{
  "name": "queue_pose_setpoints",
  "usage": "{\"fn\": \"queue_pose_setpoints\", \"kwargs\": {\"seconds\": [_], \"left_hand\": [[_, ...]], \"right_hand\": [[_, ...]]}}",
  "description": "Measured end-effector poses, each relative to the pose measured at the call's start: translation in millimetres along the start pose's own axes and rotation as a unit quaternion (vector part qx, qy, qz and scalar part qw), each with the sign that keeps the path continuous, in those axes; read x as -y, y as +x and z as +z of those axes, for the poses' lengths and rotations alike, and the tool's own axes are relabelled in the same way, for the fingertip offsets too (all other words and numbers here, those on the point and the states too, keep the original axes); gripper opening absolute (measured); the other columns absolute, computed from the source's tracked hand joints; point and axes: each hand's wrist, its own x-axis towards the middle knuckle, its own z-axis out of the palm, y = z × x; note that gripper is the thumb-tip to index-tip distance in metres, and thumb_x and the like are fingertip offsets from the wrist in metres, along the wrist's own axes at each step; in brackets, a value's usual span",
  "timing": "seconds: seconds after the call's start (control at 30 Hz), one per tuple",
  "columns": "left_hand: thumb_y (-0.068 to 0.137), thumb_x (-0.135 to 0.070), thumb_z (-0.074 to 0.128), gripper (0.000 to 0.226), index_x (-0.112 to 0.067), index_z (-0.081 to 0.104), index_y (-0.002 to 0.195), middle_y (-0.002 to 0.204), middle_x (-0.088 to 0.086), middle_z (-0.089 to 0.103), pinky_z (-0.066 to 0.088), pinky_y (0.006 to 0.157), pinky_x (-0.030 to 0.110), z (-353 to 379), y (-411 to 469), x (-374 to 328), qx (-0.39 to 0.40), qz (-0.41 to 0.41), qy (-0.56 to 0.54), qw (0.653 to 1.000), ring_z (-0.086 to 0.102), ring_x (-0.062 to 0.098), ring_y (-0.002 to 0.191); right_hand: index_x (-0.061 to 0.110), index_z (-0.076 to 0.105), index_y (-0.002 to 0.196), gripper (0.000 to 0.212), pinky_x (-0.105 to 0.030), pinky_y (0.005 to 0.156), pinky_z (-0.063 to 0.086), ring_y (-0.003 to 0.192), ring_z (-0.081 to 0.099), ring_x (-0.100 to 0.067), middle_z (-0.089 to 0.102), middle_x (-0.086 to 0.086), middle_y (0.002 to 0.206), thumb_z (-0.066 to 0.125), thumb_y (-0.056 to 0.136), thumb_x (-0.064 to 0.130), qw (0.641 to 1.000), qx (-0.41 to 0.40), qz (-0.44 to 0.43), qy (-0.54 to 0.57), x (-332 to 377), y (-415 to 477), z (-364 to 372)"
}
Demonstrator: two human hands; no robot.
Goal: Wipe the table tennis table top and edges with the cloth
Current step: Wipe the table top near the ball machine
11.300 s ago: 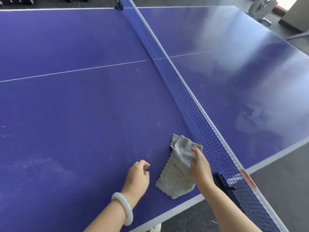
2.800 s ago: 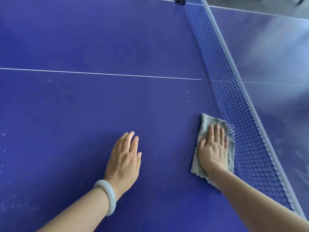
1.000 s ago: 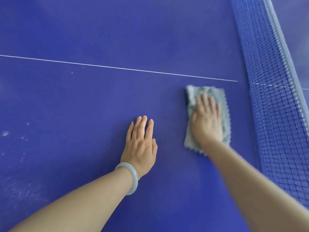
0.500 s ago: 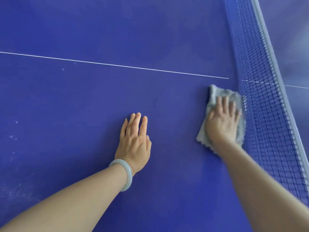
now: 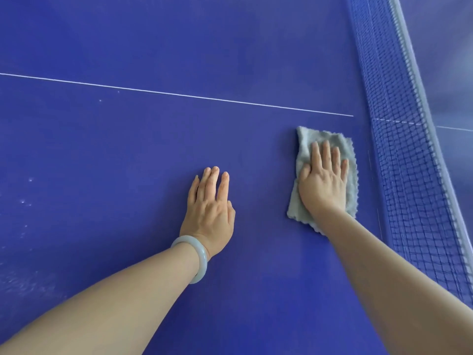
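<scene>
Head view, we list from the left: table top [image 5: 115,155], blue, pale specks [image 5: 25,198]. Our left hand [image 5: 208,208], bangle [image 5: 198,257] at the wrist, flat on bare surface, fingers straight, holding nothing. Our right hand [image 5: 323,185], fingers extended, pressing the grey cloth [image 5: 304,144] spread beneath the palm. Net [image 5: 409,188] just right.

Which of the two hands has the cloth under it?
The right hand, nearer the net: its straight fingers press flat on the grey cloth. The left hand, wearing a pale bangle, rests on the bare blue table.
</scene>
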Motion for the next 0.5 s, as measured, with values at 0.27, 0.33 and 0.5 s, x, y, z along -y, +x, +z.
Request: {"fn": "queue_pose_setpoints", "kwargs": {"seconds": [0.27,0.33,0.5], "left_hand": [[0.1,-0.022,0.038,0.058,-0.008,0.023,0.154,0.161,0.014,0.017,0.006,0.123,0.044,1,2,1,-0.012,0.003,-0.051,0.999,0.009,0.029,0.151],[0.1,-0.018,0.039,0.055,-0.007,0.026,0.153,0.16,0.014,0.018,0.005,0.123,0.042,0,1,2,-0.021,0.005,-0.088,0.996,0.01,0.029,0.15],[0.1,-0.003,0.037,0.049,-0.008,0.039,0.148,0.16,0.009,0.023,0.007,0.122,0.035,-15,1,9,0.008,-0.007,-0.233,0.972,0.013,0.023,0.15]], "right_hand": [[0.018,0.005,0.159,0.065,-0.047,0.123,-0.006,0.153,-0.012,-0.025,-0.004,-0.007,0.166,0.012,0.099,0.043,0.998,-0.006,-0.061,-0.018,32,-118,34],[0.016,0.01,0.159,0.065,-0.048,0.123,-0.002,0.153,-0.008,-0.026,0.0,-0.008,0.166,0.017,0.099,0.041,0.998,-0.005,-0.069,-0.004,43,-170,45],[0.011,0.012,0.158,0.066,-0.052,0.122,0.002,0.153,-0.007,-0.031,0.001,-0.013,0.165,0.023,0.099,0.038,0.996,0.033,-0.084,-0.002,77,-254,57]]}}
